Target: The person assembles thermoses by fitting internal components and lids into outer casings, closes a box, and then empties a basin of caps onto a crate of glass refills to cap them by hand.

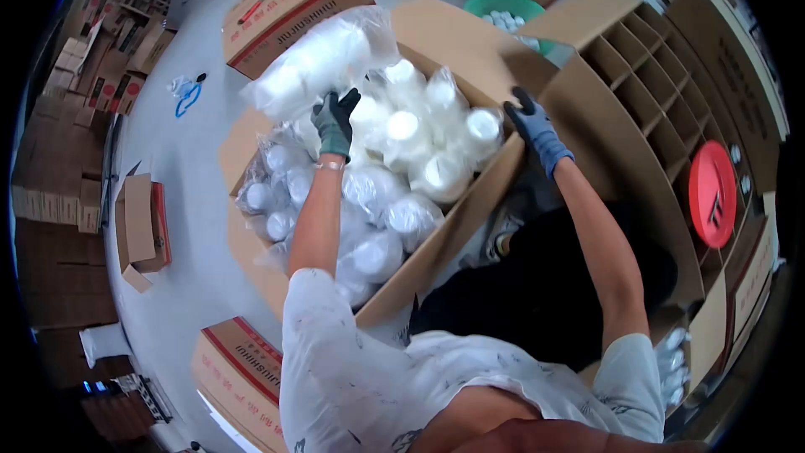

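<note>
From my remote view, the left hand was partly open, fingers apart, at the near edge of the plastic-wrapped bundle over the carton's far-left part — I couldn't tell whether it gripped. The right hand, loosely open, was at the carton's right rim; its contact was unclear — plastic blurred the white items inside.

Center of frame: open carton with plastic-bagged white items. Left hand at items, upper center; right hand near carton edge.
</note>
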